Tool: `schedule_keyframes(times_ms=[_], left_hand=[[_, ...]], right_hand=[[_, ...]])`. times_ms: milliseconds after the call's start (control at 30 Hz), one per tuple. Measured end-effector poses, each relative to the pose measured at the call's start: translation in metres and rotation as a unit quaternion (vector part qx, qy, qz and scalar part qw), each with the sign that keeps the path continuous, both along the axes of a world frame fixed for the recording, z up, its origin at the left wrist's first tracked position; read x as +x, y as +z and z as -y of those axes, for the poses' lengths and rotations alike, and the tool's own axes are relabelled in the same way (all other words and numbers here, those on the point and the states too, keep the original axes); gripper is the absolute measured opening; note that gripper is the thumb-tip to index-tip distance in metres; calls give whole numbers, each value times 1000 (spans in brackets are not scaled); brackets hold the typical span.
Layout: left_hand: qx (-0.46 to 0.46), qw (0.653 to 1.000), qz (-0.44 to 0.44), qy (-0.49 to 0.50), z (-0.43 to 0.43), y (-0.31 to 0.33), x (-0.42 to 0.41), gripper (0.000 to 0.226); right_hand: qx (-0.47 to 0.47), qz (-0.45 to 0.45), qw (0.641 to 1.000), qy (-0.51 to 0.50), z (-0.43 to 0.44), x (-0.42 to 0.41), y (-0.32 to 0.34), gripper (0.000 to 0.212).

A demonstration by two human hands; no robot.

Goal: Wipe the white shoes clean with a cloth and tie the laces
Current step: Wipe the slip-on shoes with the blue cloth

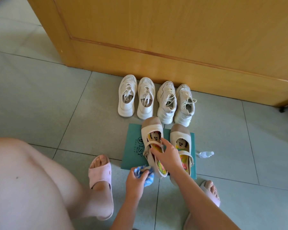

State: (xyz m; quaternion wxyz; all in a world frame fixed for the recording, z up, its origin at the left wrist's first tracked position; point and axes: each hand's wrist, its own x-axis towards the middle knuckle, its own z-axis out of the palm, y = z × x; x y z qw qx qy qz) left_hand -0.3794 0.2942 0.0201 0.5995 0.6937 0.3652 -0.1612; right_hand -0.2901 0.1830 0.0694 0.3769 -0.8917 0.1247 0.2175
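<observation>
My right hand [168, 156] grips the strap and inner edge of a cream strap shoe [152, 135] with a tan toe and a cartoon insole, tilting it on the green mat [133, 146]. My left hand [135, 181] holds a blue and white cloth [148, 178] against that shoe's heel side. Its partner shoe [181, 136] lies flat on the mat to the right. Behind them stand two pairs of white lace-up sneakers: one pair [136, 97] on the left, a chunkier pair [175, 103] on the right, laces loose.
A small clear spray bottle [206, 154] lies on the tile floor right of the mat. A wooden cabinet [173, 39] stands behind the sneakers. My feet in pink slippers [101, 176] flank the mat, and my bare knee fills the lower left.
</observation>
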Motion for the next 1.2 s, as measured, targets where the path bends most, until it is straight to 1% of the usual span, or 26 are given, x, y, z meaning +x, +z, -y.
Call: schedule_keyframes(times_ms=[100, 267, 367, 467, 567, 667, 733, 833, 967, 1033, 1100, 1133, 1167, 1200], left_hand=[[-10, 1000, 11, 22, -6, 3, 9, 20], [-19, 996, 41, 82, -14, 14, 24, 17], [-17, 993, 57, 101, -19, 17, 30, 17], [-13, 992, 64, 112, -23, 19, 38, 17], [-6, 992, 75, 103, -27, 19, 54, 22], [38, 993, 93, 68, -32, 15, 71, 31], [52, 994, 97, 25, -34, 11, 77, 36], [72, 993, 90, -34, -36, 6, 76, 41], [111, 988, 101, -19, -38, 1, 66, 35], [152, 981, 117, 12, -38, 6, 61, 32], [183, 972, 136, 63, -37, 19, 56, 20], [168, 974, 131, 79, -35, 26, 53, 14], [129, 982, 114, 74, -32, 31, 50, 10], [78, 992, 88, 47, -26, 36, 46, 8]], right_hand=[[15, -7, 1000, -14, 3, 0, -1, 67], [-2, -3, 1000, -10, 0, -2, -2, 72], [3, -7, 1000, -7, 0, -6, -3, 69], [33, -21, 998, -40, 6, -16, -1, 64], [27, 0, 997, -69, 11, -37, 6, 50], [-49, 59, 994, -79, 7, -54, 17, 33], [-102, 58, 991, -59, 2, -59, 22, 33], [-138, 14, 990, -23, 0, -64, 23, 40], [-157, -19, 987, -23, 2, -66, 21, 45], [-150, -39, 988, -25, 3, -65, 23, 47], [-137, -62, 988, -34, 3, -64, 27, 50], [-132, -71, 988, -36, 3, -64, 28, 50], [-126, -78, 988, -40, 2, -64, 29, 50], [-112, -83, 989, -52, 2, -64, 28, 50]])
